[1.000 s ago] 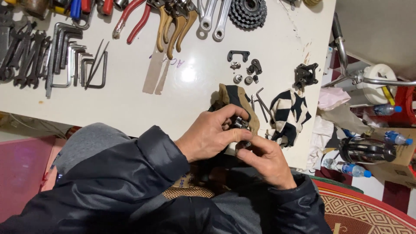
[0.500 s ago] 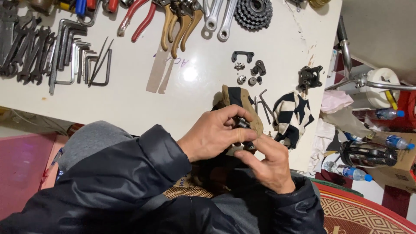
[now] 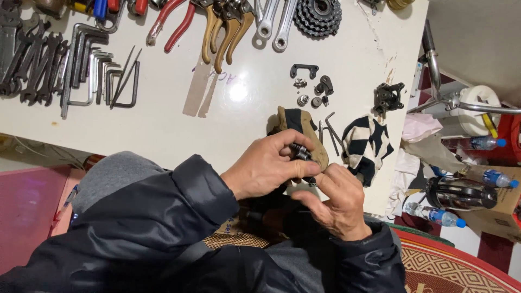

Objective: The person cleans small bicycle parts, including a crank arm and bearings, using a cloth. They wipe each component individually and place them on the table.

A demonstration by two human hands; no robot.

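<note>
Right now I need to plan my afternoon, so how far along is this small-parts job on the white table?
Already taken apart: small dark metal bracket pieces lie loose on the white table. In hand: the left hand and right hand pinch a small black metal part above a tan and black glove. Left: those loose pieces and the black clamp-like part lie untouched.

White counter (image 3: 163,125) — hex keys (image 3: 103,76), wrenches (image 3: 32,68), red-handled pliers (image 3: 171,21), gear cluster (image 3: 318,16), small black parts (image 3: 317,89), tan-black glove (image 3: 298,127), checkered cloth (image 3: 369,144) lying on top.
</note>
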